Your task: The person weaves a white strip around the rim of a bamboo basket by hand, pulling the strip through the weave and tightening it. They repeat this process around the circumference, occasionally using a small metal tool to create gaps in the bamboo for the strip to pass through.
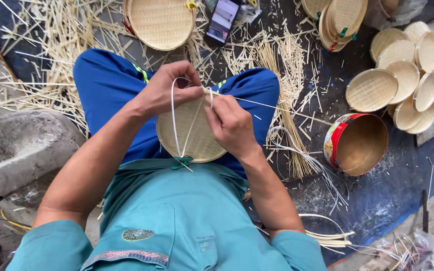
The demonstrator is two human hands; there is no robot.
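Floor [372, 200] dark, covered by a blue mat, dusty in patches. Pale bamboo slivers [51, 45] scattered thickly across the upper left and centre. Grey stone slab [16, 145] at left edge. Stack of small round woven trays [408, 75] at upper right, more at top centre. Red round tin [357, 145] lies on its side nearby. Phone [222, 20] rests at top. Even daylight, soft shadows.
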